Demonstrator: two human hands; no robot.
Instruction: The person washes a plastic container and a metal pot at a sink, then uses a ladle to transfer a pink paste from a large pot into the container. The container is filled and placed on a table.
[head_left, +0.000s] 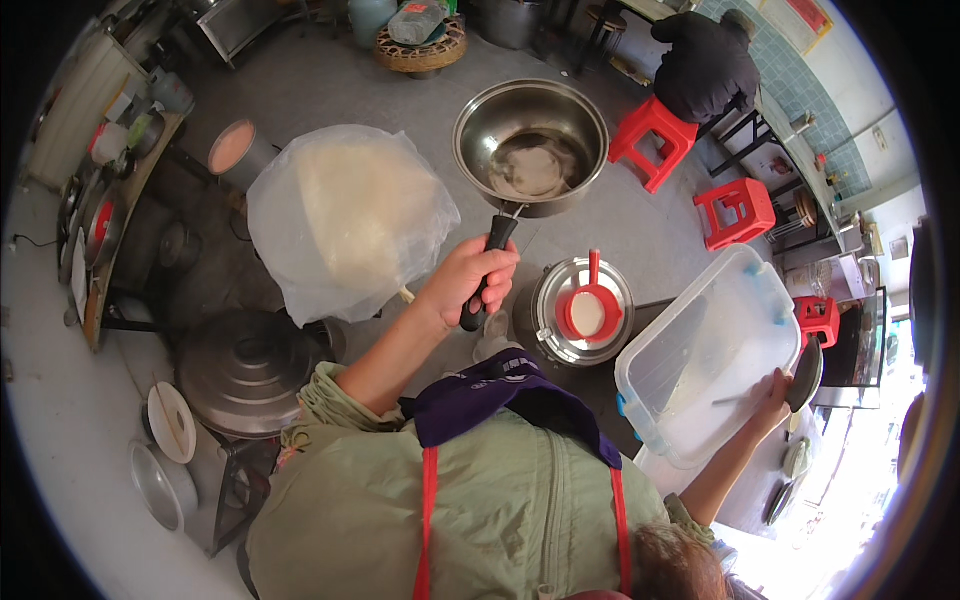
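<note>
My left hand (477, 279) is closed around the black handle of a steel saucepan (480, 112), held out over the floor in front of me. A shiny patch covers the pan's bottom; whether it is liquid cannot be told. To the right, my right hand (776, 397) grips a dark round utensil (807, 375), seen almost edge-on, above the far side of a translucent plastic bin (712, 337). A thin handle-like piece (739, 401) shows beside these fingers. Between my hands, a red plastic dipper (616, 309) with pale contents rests on a lidded steel pot (550, 337).
Left of the pan is a plastic-covered pale mass (352, 210). A large lidded pot (251, 375) stands near my left elbow. Red stools (735, 214) stand right, where a person (705, 71) sits at a counter. A woven basket (420, 52) is at the back.
</note>
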